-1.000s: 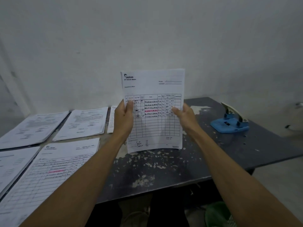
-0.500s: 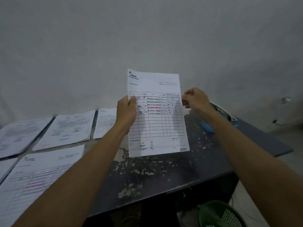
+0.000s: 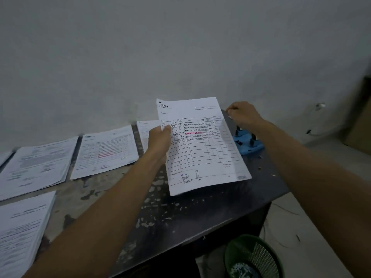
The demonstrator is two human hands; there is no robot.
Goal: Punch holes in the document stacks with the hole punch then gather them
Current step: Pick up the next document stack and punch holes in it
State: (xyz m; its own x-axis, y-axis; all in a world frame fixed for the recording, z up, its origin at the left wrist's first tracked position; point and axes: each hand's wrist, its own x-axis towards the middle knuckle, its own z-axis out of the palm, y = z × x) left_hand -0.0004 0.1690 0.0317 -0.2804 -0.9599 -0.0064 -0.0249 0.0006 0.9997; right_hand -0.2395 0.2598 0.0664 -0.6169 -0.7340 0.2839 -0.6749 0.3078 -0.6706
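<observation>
A white document stack (image 3: 202, 149) with a printed table hangs tilted above the dark table (image 3: 200, 213), and my left hand (image 3: 159, 142) pinches its left edge. Behind the stack's right edge sits the blue hole punch (image 3: 248, 144), partly hidden by the paper. My right hand (image 3: 242, 114) is off the stack, its fingers curled over the punch's lever. Other document stacks lie flat to the left: one (image 3: 107, 151) beside the held stack, one (image 3: 34, 167) further left, one (image 3: 22, 233) at the near left edge.
A grey wall rises right behind the table. The tabletop is dark with flaked paint and paper dots. A green mesh basket (image 3: 253, 257) stands on the floor under the table's right corner. A brown board (image 3: 359, 125) leans at the far right.
My right hand let go of the stack's right edge and moved right and back onto the hole punch. The stack, held by the left hand alone, tilted and came lower. My view turned right.
</observation>
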